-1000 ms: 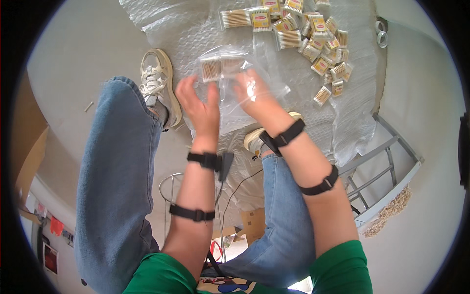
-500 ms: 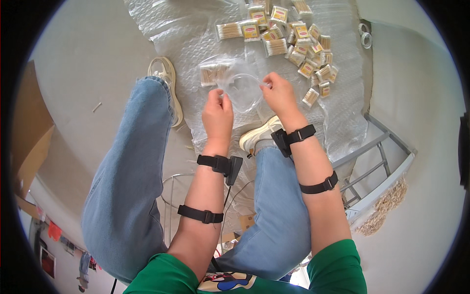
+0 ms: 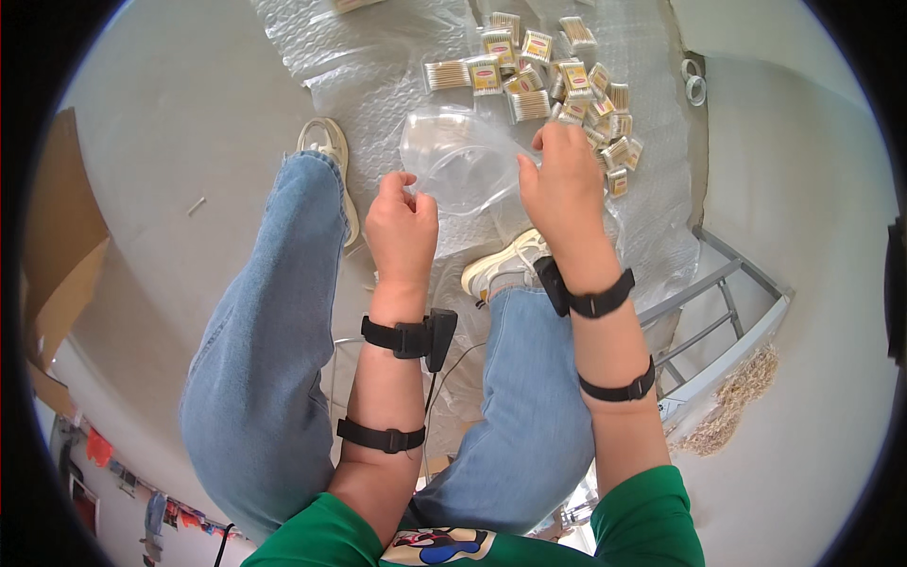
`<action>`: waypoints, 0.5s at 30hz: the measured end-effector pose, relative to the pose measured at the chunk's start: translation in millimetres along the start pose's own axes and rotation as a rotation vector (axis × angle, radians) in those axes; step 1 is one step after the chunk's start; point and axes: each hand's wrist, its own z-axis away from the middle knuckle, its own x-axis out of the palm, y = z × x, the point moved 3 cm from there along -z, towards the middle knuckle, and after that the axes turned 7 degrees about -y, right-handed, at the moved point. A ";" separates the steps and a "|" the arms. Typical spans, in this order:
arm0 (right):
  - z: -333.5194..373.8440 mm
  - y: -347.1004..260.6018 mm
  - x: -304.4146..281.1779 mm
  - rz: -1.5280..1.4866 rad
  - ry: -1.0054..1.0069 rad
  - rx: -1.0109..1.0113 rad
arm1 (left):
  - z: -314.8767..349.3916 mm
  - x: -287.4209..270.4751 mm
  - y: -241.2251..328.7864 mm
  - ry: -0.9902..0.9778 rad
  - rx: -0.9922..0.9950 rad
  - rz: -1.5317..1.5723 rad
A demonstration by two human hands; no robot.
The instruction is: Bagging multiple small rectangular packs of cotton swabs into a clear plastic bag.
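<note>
A clear plastic bag [image 3: 460, 163] is stretched between both hands above the floor. My left hand [image 3: 402, 227] pinches its left edge with curled fingers. On the other side my right hand [image 3: 561, 184] grips the bag's right edge. Beyond the bag, several small packs of cotton swabs [image 3: 557, 80] lie scattered on a sheet of bubble wrap [image 3: 378, 66]. Both forearms carry black straps and wrist devices.
My legs in blue jeans and white sneakers [image 3: 331, 151] stretch out over the grey floor. A cardboard piece [image 3: 57, 236] lies at the left. Two rolls of tape [image 3: 694, 83] sit at the upper right, and a metal frame [image 3: 718, 321] stands at the right.
Both hands have drawn apart and slightly nearer to me, spreading the clear bag open between them. The view has shifted so the swab packs lie farther up.
</note>
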 end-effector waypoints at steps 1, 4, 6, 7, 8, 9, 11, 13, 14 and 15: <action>2.3 -16.7 -6.9 -0.139 -0.123 0.019 | -0.7 -1.4 -5.9 -0.022 -0.035 0.034; 8.6 -41.9 21.2 -0.309 -0.421 -0.050 | -1.5 -3.1 -10.6 -0.024 -0.078 0.124; 7.7 -40.9 52.5 -0.307 -0.582 -0.134 | -1.1 5.7 -5.7 -0.029 -0.066 0.152; 4.0 -38.7 82.1 -0.204 -0.689 -0.175 | 0.3 6.7 -7.4 -0.031 -0.054 0.144; -0.3 -33.6 109.7 -0.095 -0.795 -0.216 | 1.8 9.2 -8.5 -0.029 -0.061 0.147; -5.7 -38.5 135.5 -0.114 -0.800 -0.229 | 3.1 5.2 -14.0 -0.035 -0.041 0.124; -20.3 -30.9 166.7 -0.001 -0.756 -0.322 | 6.4 10.6 -8.1 -0.041 -0.023 0.132; -35.1 -5.2 199.7 -0.024 -0.600 -0.401 | 11.6 24.0 -1.8 0.087 -0.076 0.497; -38.7 -0.1 214.6 -0.072 -0.441 -0.481 | 15.3 33.5 -7.2 0.092 -0.082 0.496; -39.2 6.6 229.9 -0.069 -0.448 -0.489 | 21.8 47.1 -19.6 0.116 -0.157 0.487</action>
